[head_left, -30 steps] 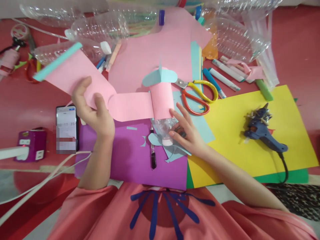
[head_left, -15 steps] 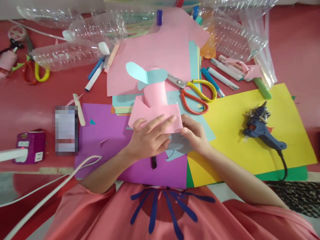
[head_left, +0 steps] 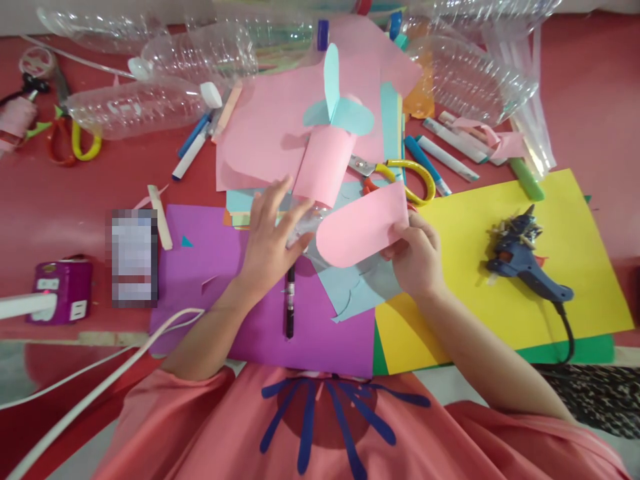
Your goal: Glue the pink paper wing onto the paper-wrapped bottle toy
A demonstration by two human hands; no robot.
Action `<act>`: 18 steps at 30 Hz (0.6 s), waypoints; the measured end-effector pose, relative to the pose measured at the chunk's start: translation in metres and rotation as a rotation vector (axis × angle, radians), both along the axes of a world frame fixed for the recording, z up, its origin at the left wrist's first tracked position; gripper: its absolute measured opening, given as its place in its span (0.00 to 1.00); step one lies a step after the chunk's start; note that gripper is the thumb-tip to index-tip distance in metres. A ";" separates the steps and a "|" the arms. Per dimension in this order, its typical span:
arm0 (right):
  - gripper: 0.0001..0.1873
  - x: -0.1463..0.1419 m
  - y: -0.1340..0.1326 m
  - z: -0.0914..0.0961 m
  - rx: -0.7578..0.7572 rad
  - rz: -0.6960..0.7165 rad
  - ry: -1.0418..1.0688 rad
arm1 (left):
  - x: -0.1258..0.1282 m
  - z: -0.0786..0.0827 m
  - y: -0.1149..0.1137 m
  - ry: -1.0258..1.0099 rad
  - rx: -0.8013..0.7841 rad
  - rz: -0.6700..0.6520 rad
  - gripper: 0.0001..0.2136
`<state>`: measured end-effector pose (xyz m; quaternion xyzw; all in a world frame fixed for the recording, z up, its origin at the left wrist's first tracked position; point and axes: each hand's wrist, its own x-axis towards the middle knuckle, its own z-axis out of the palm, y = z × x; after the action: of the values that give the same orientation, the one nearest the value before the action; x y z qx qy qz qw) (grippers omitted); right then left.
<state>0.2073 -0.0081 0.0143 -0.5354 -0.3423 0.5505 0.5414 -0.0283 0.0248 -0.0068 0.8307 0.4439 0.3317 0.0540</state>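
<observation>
The right hand (head_left: 417,257) holds, as I see from far, a strip of pink paper with a rounded end (head_left: 360,227), pinched at its straight end between the thumb and the fingers. The left hand (head_left: 270,250) I see with fingers spread wide, at the near end of a clear plastic bottle wrapped in pink paper (head_left: 325,167); whether the fingertips touch it, I cannot tell. This bottle lies a little slanted in the middle of the work place, between the hands and beyond them. At its far end there are light-blue leaf-shaped paper fins (head_left: 331,87), of which one points upward. The strip covers part of the scissors with yellow and red handles (head_left: 364,167). Below the left hand, a black pen (head_left: 290,303) lies on a purple paper sheet (head_left: 330,347). To the right, I have a dark-blue glue gun (head_left: 525,263) on a yellow paper sheet (head_left: 465,267).
</observation>
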 end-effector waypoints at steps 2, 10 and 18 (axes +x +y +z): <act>0.11 0.000 -0.003 -0.001 0.005 0.126 0.025 | -0.005 0.002 0.005 -0.089 0.006 0.027 0.21; 0.19 -0.003 -0.011 0.010 0.138 0.770 -0.161 | 0.003 0.038 -0.024 -0.486 -0.354 -0.349 0.20; 0.20 0.002 -0.008 0.000 0.625 0.686 -0.620 | 0.020 0.049 -0.028 -0.438 -1.204 -0.194 0.16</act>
<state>0.2091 -0.0158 0.0145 -0.3439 -0.7873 0.3841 0.3382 -0.0086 -0.0030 0.0420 0.6047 0.4539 0.1801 0.6291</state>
